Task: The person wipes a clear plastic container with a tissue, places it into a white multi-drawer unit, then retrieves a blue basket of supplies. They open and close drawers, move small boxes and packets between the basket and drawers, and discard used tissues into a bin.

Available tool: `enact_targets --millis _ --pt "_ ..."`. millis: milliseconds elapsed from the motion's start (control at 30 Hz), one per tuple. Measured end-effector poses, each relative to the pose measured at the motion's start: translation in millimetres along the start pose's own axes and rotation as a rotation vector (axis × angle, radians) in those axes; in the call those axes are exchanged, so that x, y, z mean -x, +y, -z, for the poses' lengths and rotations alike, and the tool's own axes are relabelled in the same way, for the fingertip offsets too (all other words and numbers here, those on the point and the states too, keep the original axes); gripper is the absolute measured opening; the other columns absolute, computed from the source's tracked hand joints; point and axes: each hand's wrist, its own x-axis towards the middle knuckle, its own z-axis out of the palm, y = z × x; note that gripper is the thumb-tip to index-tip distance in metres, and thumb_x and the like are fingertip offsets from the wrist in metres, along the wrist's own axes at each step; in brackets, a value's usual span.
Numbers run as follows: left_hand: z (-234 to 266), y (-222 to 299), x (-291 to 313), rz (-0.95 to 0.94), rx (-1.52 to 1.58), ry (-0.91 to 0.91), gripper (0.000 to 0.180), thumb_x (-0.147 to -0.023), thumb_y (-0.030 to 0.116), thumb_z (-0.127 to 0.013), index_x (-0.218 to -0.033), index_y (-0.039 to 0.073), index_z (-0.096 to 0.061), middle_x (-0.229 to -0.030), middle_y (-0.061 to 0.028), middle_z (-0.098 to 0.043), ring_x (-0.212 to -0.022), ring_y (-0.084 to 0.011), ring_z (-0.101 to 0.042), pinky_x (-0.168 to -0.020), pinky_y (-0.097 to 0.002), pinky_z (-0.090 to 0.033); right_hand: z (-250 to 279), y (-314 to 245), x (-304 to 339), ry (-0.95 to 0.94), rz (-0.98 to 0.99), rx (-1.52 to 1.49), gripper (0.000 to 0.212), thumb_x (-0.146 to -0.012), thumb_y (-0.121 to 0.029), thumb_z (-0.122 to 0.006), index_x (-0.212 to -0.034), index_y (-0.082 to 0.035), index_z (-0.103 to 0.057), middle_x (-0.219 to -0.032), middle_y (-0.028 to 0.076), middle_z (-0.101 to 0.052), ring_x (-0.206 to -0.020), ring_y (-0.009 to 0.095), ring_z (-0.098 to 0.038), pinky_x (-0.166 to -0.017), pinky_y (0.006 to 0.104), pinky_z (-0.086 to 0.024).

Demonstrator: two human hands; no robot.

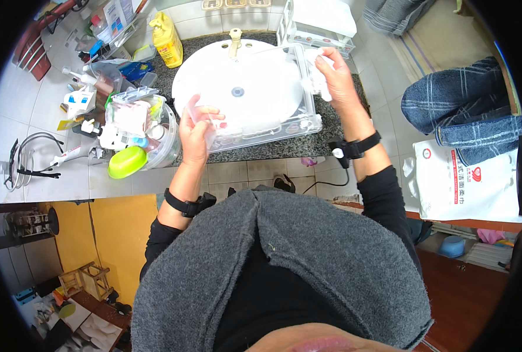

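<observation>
Left hand: pinching pinkish plastic piece | right hand: clamped on white cloth | clear tray, counter's front edge: probably light, stiff, slippery; best gripped by rim

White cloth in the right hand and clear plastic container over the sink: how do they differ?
The white cloth looks opaque, while the clear plastic container is see-through. The cloth is crumpled; the container has straight, stiff-looking edges. The cloth is small, gathered in the right hand; the container is much larger, extending over the sink. Both lack strong colour.
</observation>
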Motion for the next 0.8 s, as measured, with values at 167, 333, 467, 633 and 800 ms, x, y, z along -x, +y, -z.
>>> enact_targets --millis 167,333,467,633,800 --pt "-6 -15 -7 0.263 0.159 0.106 0.062 -0.083 0.001 -0.047 -0.141 -0.003 -0.024 -0.09 -0.0188 -0.06 -0.078 -0.0298 -0.064 -0.063 -0.0425 -0.056 -15 22 8 0.087 0.173 0.064 0.02 -0.088 -0.015 -0.067 -0.102 -0.007 -0.055 -0.097 -0.002 -0.056 -0.091 0.007 -0.051 -0.085 0.0234 -0.042" --pt "5 -17 -13 0.336 0.183 0.169 0.062 -0.084 0.004 -0.049 -0.14 -0.003 -0.024 -0.086 -0.0193 -0.06 -0.075 -0.0312 -0.064 -0.06 -0.0441 -0.055 0 33 32 -0.013 0.042 0.278 0.019 -0.088 -0.015 -0.066 -0.102 -0.008 -0.054 -0.097 -0.001 -0.057 -0.093 0.008 -0.052 -0.086 0.0246 -0.043" --pt "9 -19 -15 0.361 0.157 0.201 0.062 -0.084 0.004 -0.049 -0.14 -0.003 -0.024 -0.085 -0.0196 -0.061 -0.073 -0.0308 -0.064 -0.059 -0.044 -0.055 17 40 39 -0.155 -0.201 -0.143 0.018 -0.09 -0.014 -0.063 -0.105 -0.01 -0.055 -0.101 0.002 -0.06 -0.094 0.009 -0.057 -0.082 0.0263 -0.049" --pt "3 -20 -20 0.39 0.135 0.138 0.059 -0.087 0.005 -0.046 -0.141 -0.005 -0.024 -0.084 -0.0194 -0.061 -0.072 -0.029 -0.064 -0.058 -0.0419 -0.057 12 38 23 -0.045 -0.215 -0.371 0.022 -0.094 -0.02 -0.06 -0.112 -0.008 -0.055 -0.107 0.007 -0.062 -0.098 0.017 -0.062 -0.082 0.0334 -0.054" --pt "-17 -28 -10 0.393 0.003 -0.038 0.058 -0.089 0.007 -0.043 -0.143 -0.004 -0.024 -0.087 -0.0184 -0.061 -0.07 -0.027 -0.062 -0.056 -0.0402 -0.057 -35 25 16 0.14 -0.186 -0.593 0.03 -0.098 -0.032 -0.053 -0.117 -0.01 -0.055 -0.104 0.003 -0.061 -0.096 0.016 -0.061 -0.08 0.0321 -0.052"
